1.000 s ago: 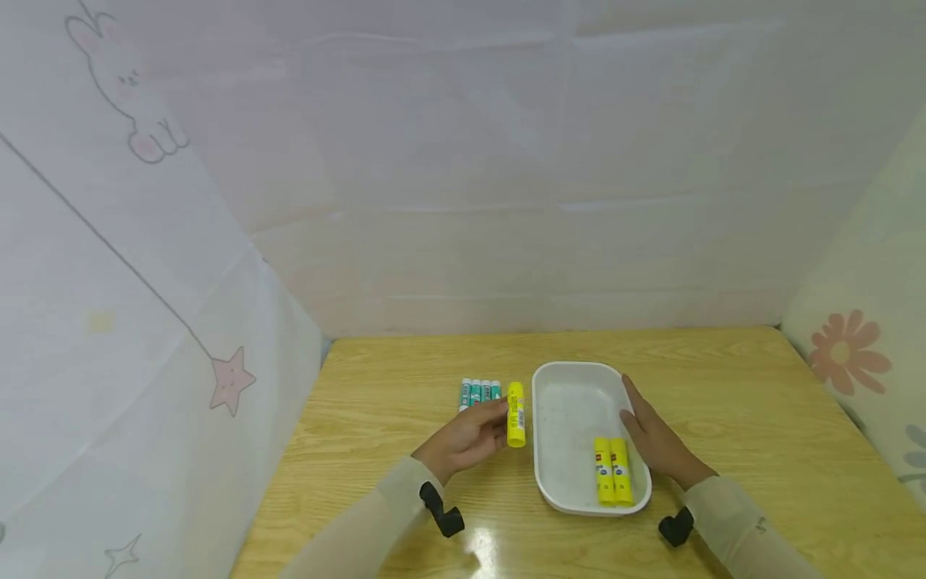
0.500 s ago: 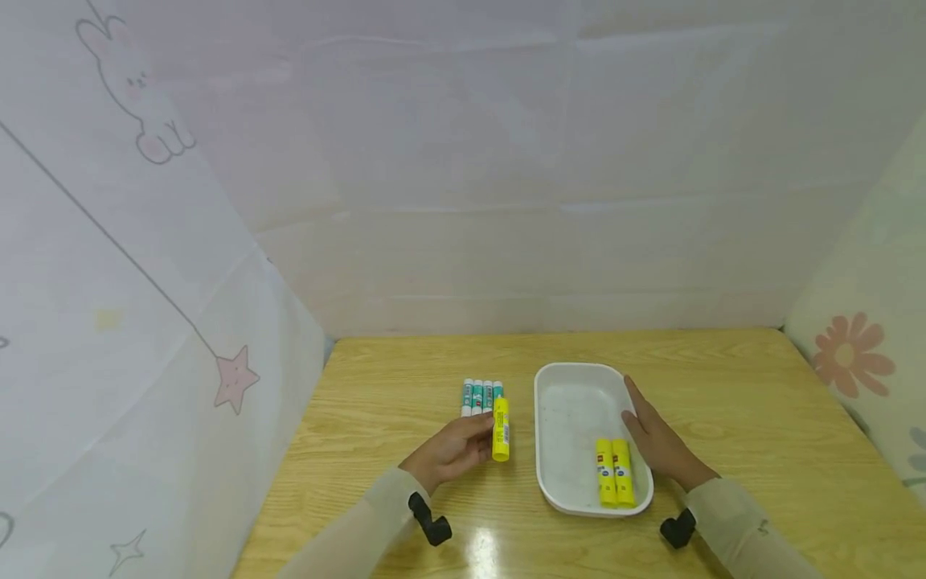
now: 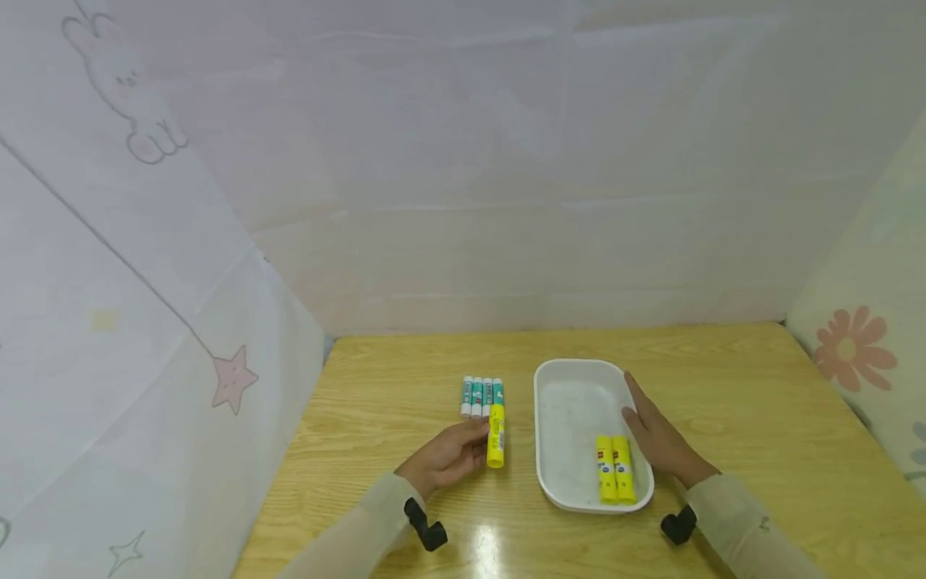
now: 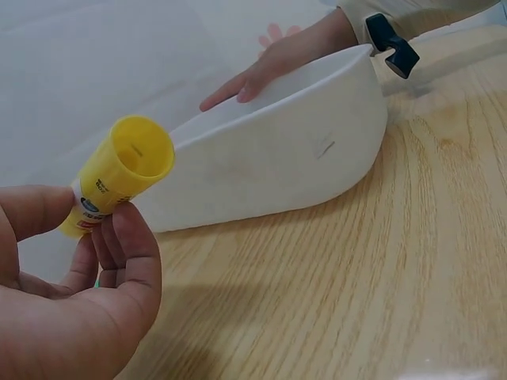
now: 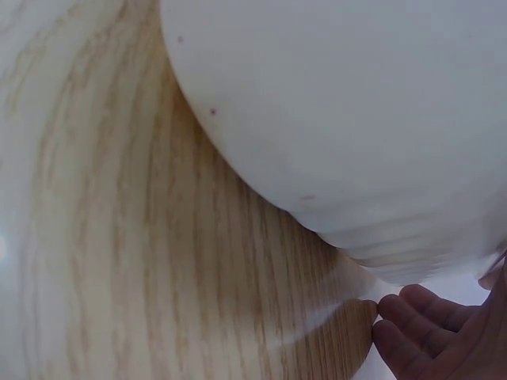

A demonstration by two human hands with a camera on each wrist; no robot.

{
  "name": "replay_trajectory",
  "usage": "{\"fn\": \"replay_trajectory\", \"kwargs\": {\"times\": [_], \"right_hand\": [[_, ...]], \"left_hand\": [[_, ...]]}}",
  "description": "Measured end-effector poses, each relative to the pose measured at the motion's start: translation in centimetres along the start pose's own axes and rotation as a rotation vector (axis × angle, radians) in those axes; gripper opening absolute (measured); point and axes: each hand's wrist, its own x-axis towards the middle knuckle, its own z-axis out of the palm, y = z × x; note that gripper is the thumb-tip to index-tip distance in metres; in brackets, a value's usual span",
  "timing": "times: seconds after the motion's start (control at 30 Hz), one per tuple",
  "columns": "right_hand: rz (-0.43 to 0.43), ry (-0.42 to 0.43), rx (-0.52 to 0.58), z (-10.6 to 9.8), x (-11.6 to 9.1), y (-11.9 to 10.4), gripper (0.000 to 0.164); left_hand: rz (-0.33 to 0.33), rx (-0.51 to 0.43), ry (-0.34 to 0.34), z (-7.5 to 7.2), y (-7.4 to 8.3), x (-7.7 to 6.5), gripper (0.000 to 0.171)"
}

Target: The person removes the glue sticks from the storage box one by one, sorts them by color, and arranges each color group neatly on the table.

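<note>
In the head view my left hand (image 3: 450, 457) pinches a yellow glue stick (image 3: 496, 438) between thumb and fingers, left of the white tray (image 3: 544, 450). The left wrist view shows the stick (image 4: 111, 170) tilted above the table, its round hollow-looking end facing the camera. My right hand (image 3: 661, 438) holds the tray's right side, thumb at the rim and fingers (image 5: 424, 317) along the outer wall. Two more yellow glue sticks (image 3: 606, 474) lie side by side in the tray's near right corner. Several small teal sticks with white ends (image 3: 477, 394) lie in a row behind my left hand.
The wooden table (image 3: 391, 370) runs back to a pale cloth backdrop (image 3: 463, 241). More printed cloth (image 3: 166, 281) hangs at the left, with another at the right. A black wrist mount (image 3: 425, 524) sits on the left sleeve, another (image 3: 678, 526) on the right.
My left hand has moved left and nearer to me with the yellow glue stick, away from the tray and in front of the teal sticks. The right hand and tray stay in place.
</note>
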Motion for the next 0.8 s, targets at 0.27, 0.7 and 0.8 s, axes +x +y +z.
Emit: {"fn": "replay_trajectory", "kwargs": {"times": [0.27, 0.7, 0.8], "right_hand": [[-0.006, 0.006, -0.012, 0.00, 0.07, 0.07, 0.066], [0.000, 0.006, -0.004, -0.10, -0.15, -0.32, 0.065], [-0.004, 0.004, -0.006, -0.12, -0.12, -0.35, 0.065]], "left_hand": [[-0.032, 0.011, -0.085, -0.72, -0.65, -0.35, 0.054], [-0.035, -0.015, -0.076, -0.95, -0.68, -0.42, 0.053], [-0.038, 0.057, -0.012, -0.75, -0.63, -0.43, 0.052]]}}
